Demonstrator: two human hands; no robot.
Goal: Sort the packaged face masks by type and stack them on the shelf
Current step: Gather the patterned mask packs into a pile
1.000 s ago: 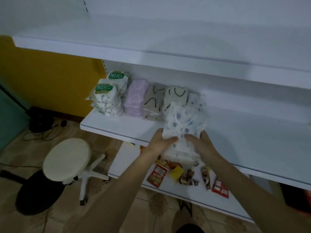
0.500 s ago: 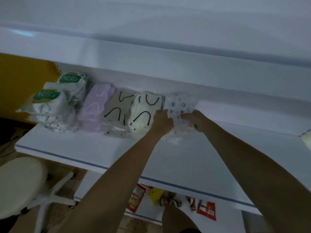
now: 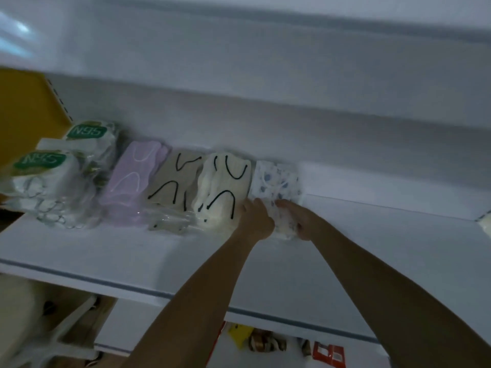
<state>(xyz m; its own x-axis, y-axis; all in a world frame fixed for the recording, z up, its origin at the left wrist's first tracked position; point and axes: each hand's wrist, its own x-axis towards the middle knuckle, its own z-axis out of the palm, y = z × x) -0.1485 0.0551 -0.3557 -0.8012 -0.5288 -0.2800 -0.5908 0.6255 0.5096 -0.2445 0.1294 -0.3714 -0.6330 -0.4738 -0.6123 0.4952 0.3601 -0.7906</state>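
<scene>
A second ago the blue-dotted masks (image 3: 276, 179) were being carried in front of the shelf (image 3: 372, 248); now they are lying on it, ending the row, so this type is getting placed. The left hand (image 3: 256, 219) and right hand (image 3: 300, 221) are gripping their near end. Leftward are sitting N95 masks (image 3: 50, 179), lilac masks (image 3: 132, 181), tan masks (image 3: 172, 187) and cream masks (image 3: 223, 187). Under the arms, a lower shelf (image 3: 159, 328) is holding small packets (image 3: 328, 351).

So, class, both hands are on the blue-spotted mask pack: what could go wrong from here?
The blue-spotted white mask pack, held by the left hand and right hand, might slide off its pile when released. The left hand is close against the cream mask stack with black ear loops; pulling back could nudge it crooked.
</scene>
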